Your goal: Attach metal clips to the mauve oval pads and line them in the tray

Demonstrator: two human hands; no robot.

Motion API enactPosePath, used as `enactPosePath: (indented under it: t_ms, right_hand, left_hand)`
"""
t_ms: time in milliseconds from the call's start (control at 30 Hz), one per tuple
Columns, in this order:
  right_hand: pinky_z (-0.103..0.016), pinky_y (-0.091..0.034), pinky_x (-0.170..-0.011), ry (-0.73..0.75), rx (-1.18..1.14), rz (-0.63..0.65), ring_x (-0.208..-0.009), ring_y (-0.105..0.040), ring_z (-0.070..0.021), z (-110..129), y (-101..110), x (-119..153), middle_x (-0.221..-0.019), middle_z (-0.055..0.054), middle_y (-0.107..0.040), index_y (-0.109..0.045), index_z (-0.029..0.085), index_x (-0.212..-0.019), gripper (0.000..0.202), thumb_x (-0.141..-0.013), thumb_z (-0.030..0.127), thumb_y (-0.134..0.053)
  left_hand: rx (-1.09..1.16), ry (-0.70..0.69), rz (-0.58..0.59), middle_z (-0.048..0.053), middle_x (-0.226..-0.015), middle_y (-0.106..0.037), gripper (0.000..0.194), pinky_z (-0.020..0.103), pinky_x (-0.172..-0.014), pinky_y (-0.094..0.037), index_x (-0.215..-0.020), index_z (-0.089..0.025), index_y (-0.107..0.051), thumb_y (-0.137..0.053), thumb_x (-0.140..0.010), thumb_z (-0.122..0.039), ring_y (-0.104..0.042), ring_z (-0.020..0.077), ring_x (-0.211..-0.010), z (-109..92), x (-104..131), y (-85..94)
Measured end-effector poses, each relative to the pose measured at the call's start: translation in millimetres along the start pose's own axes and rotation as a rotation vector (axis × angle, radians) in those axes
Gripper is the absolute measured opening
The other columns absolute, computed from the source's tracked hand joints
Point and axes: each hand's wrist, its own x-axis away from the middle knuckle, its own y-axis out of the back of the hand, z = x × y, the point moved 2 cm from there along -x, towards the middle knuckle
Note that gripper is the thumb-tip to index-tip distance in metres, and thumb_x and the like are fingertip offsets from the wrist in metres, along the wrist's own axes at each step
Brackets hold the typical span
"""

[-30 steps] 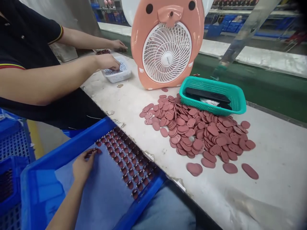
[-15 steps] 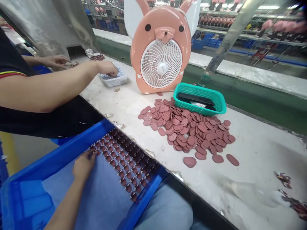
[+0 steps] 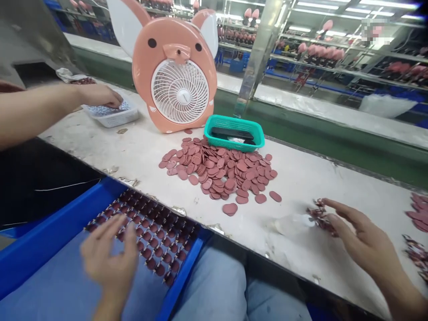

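My left hand [image 3: 109, 256] hovers over a blue tray [image 3: 50, 240], palm down, fingers spread and somewhat blurred, with nothing seen in it. Below and beyond it, rows of small dark-red oval pieces with pale clips or ties [image 3: 155, 243] lie on blue sheeting in the tray. On the bench at the right, my right hand [image 3: 368, 240] reaches to a small clump of dark reddish-brown parts [image 3: 319, 216]. Its thumb and forefinger are apart at the clump's edge. A clear, bottle-like object [image 3: 290, 224] lies left of that clump, blurred.
Many flat reddish-brown ovals [image 3: 220, 171] are heaped mid-bench before a green basket [image 3: 234, 145] and a pig-shaped fan [image 3: 177, 76]. At left, a co-worker's hand [image 3: 103, 96] dips into a white container [image 3: 118, 118]. More ovals [image 3: 417, 211] lie at far right.
The view has swung right. My left hand has come off the rows of pieces and its fingers have spread. My right hand has come into view at the small clump.
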Motion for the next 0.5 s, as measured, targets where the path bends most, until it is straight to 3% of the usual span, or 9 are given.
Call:
enactPosePath:
  t_ms: [33, 100, 133, 200, 267, 400, 500]
  right_hand:
    - [-0.049, -0.051, -0.095, 0.047, -0.07, -0.007, -0.12, -0.064, -0.0341, 7, -3, 12, -0.133, -0.007, -0.067, -0.066, 0.038, -0.125, 0.036, -0.091, 0.05, -0.059]
    - [-0.053, -0.046, -0.104, 0.144, -0.158, 0.031, -0.13, -0.056, -0.036, 22, -14, 32, -0.141, -0.007, -0.061, -0.058, 0.036, -0.134, 0.047, -0.09, 0.051, -0.059]
    - [-0.056, -0.044, -0.106, 0.184, -0.157, 0.049, -0.131, -0.055, -0.0374, 28, -20, 40, -0.144, -0.007, -0.059, -0.055, 0.034, -0.137, 0.053, -0.088, 0.054, -0.06]
    - [-0.058, -0.044, -0.104, 0.23, -0.076, 0.06, -0.128, -0.055, -0.0398, 38, -33, 47, -0.144, -0.01, -0.057, -0.054, 0.029, -0.137, 0.062, -0.084, 0.061, -0.062]
    - [-0.055, -0.048, -0.097, 0.24, -0.013, 0.052, -0.119, -0.06, -0.0395, 44, -44, 47, -0.132, -0.012, -0.064, -0.061, 0.024, -0.124, 0.061, -0.081, 0.067, -0.061]
    - [-0.043, -0.052, -0.073, 0.172, -0.073, 0.061, -0.087, -0.067, -0.0323, 52, -56, 42, -0.096, -0.01, -0.071, -0.066, 0.022, -0.094, 0.047, -0.081, 0.068, -0.061]
    - [-0.041, -0.053, -0.072, 0.109, -0.23, 0.031, -0.086, -0.069, -0.0296, 58, -54, 51, -0.101, -0.01, -0.072, -0.063, 0.023, -0.104, 0.045, -0.084, 0.063, -0.062]
  left_hand:
    - [0.049, -0.13, 0.007, 0.008, -0.121, -0.067, 0.029, 0.046, -0.111, -0.035, -0.111, -0.027, -0.067, -0.07, -0.085, -0.037, -0.056, 0.032, -0.121, -30, 11, -6.2]
    - [0.177, -0.559, 0.185, 0.009, -0.114, -0.073, 0.027, 0.046, -0.104, -0.042, -0.112, -0.028, -0.07, -0.07, -0.085, -0.024, -0.063, 0.03, -0.112, -93, 28, -20.1]
    - [0.174, -0.687, 0.27, 0.01, -0.119, -0.073, 0.032, 0.045, -0.103, -0.041, -0.119, -0.028, -0.068, -0.068, -0.088, -0.022, -0.062, 0.0297, -0.115, -119, 34, -26.7]
    - [0.116, -0.785, 0.455, 0.01, -0.131, -0.07, 0.036, 0.047, -0.104, -0.037, -0.128, -0.026, -0.064, -0.064, -0.092, -0.027, -0.059, 0.0307, -0.121, -154, 38, -39.2]
    - [0.111, -0.818, 0.556, 0.009, -0.131, -0.071, 0.037, 0.049, -0.108, -0.03, -0.13, -0.024, -0.063, -0.062, -0.095, -0.036, -0.06, 0.0296, -0.12, -169, 39, -46.4]
    - [0.112, -0.819, 0.553, 0.006, -0.124, -0.076, 0.033, 0.046, -0.109, -0.027, -0.122, -0.024, -0.067, -0.062, -0.094, -0.042, -0.066, 0.0251, -0.111, -161, 48, -44.3]
    - [0.144, -0.816, 0.52, 0.002, -0.116, -0.079, 0.021, 0.044, -0.106, -0.027, -0.114, -0.028, -0.071, -0.062, -0.096, -0.033, -0.068, 0.0211, -0.106, -151, 60, -37.6]
